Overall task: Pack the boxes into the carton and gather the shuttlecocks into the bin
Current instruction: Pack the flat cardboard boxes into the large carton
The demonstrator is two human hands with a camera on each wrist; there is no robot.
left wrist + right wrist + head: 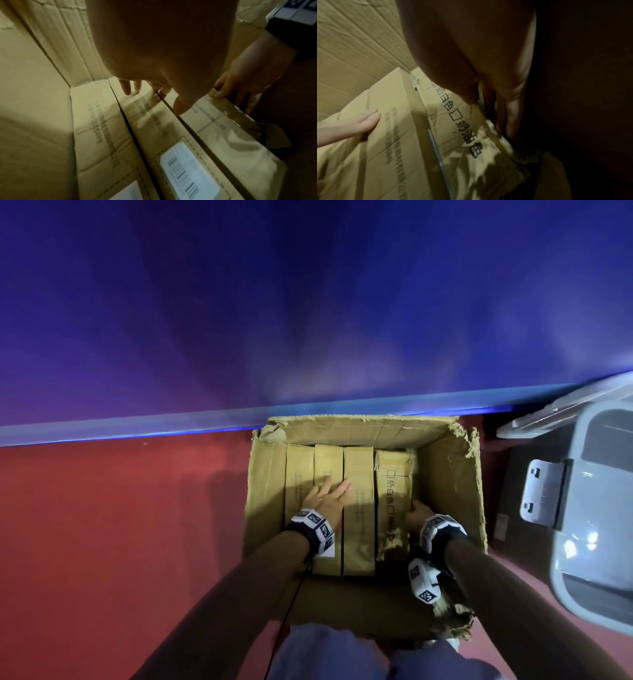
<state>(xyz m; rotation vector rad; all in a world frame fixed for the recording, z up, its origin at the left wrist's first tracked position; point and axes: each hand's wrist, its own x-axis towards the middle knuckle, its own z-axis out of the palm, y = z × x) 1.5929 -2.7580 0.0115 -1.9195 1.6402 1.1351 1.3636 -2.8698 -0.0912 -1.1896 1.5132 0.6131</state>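
Observation:
An open brown carton (448,474) stands on the red floor, holding several narrow cardboard boxes (358,525) on edge in a row. My left hand (325,496) lies flat with spread fingers on the middle boxes (142,128), also seen from the left wrist (154,86). My right hand (418,515) grips the rightmost box (394,484), which carries black printed characters (457,121). The thumb lies on its top and the fingers (511,115) reach down its right side, beside the carton wall. The left fingers (366,121) show in the right wrist view. No shuttlecocks are in view.
A grey plastic bin (596,508) with a latch stands on the floor right of the carton, with a flat lid-like panel (548,412) behind it. A blue surface (308,302) runs along the far side. Red floor (120,525) spreads to the left.

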